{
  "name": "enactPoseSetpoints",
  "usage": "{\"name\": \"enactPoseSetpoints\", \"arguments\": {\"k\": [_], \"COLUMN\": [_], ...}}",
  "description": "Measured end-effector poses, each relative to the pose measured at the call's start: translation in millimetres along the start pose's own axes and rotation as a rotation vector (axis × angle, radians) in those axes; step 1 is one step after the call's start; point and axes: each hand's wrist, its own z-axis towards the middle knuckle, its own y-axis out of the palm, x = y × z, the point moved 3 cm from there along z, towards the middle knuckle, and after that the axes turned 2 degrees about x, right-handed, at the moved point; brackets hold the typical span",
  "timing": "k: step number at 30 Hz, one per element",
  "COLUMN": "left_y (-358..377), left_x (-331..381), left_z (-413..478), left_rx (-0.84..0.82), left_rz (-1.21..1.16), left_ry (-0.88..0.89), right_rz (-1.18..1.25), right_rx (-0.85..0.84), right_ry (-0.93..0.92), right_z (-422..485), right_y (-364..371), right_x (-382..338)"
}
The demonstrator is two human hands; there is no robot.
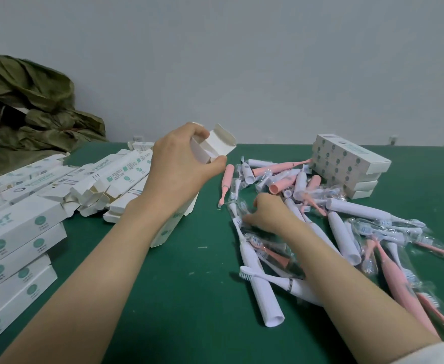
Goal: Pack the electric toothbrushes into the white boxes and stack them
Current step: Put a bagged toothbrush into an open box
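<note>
My left hand (181,164) grips a long white box (210,147) upright near its top, where the end flap stands open. Its lower end rests on the green table (189,298). My right hand (270,214) reaches into a heap of white and pink electric toothbrushes (307,206), its fingers curled on a brush head in clear wrap (238,219). One white toothbrush handle (260,285) lies nearest me. How firmly the wrapped piece is held is hard to tell.
A stack of closed white boxes (347,164) stands at the back right. Several empty open boxes (110,179) lie scattered at the left, with more stacked boxes (13,258) at the near left. A green cloth bundle (31,109) sits in the back left corner.
</note>
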Motion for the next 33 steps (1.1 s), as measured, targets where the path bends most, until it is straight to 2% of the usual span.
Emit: {"name": "enactPoseSetpoints", "arguments": {"k": [3, 7, 9, 12, 13, 14, 17, 22, 26, 30, 33], "left_y": [0.3, 0.8, 0.6, 3.2, 4.6, 5.8, 8.1, 11.1, 13.5, 19.6, 18.6], "left_x": [-0.9, -3.8, -6.0, -5.3, -4.1, -2.7, 2.2, 7.1, 6.8, 15.1, 15.9], "left_z": [-0.2, 0.3, 0.9, 0.0, -1.0, -2.1, -4.8, -6.8, -7.6, -11.7, -12.2], "left_rx": [-0.024, -0.068, -0.066, -0.078, -0.088, -0.099, -0.131, -0.119, -0.149, -0.226, -0.208], "left_rz": [-0.02, -0.038, -0.041, -0.044, -0.045, -0.049, -0.065, -0.094, -0.094, -0.084, -0.087], "left_ry": [-0.01, -0.027, -0.044, -0.05, -0.045, -0.039, -0.026, -0.041, -0.049, -0.006, -0.006], "right_rz": [-0.012, 0.311, 0.685, 1.476, 1.632, 1.666, 1.364, 0.968, 0.809, 0.741, 0.75], "right_rx": [-0.002, 0.168, 0.268, 0.269, 0.261, 0.268, 0.371, 0.568, 0.692, 0.691, 0.73], "right_ry": [-0.009, 0.024, -0.028, -0.181, -0.264, -0.354, -0.512, -0.384, -0.429, -0.527, -0.529], "right_z": [5.9, 1.0, -10.7, -36.5, -44.4, -52.3, -68.5, -64.8, -64.7, -66.5, -65.7], "right_y": [1.1, -34.7, -63.5, -99.5, -108.0, -113.5, -109.7, -84.2, -85.6, -81.8, -78.2], "right_x": [1.2, 3.5, -9.4, -34.4, -41.9, -48.9, -65.9, -66.5, -65.2, -66.9, -66.6]}}
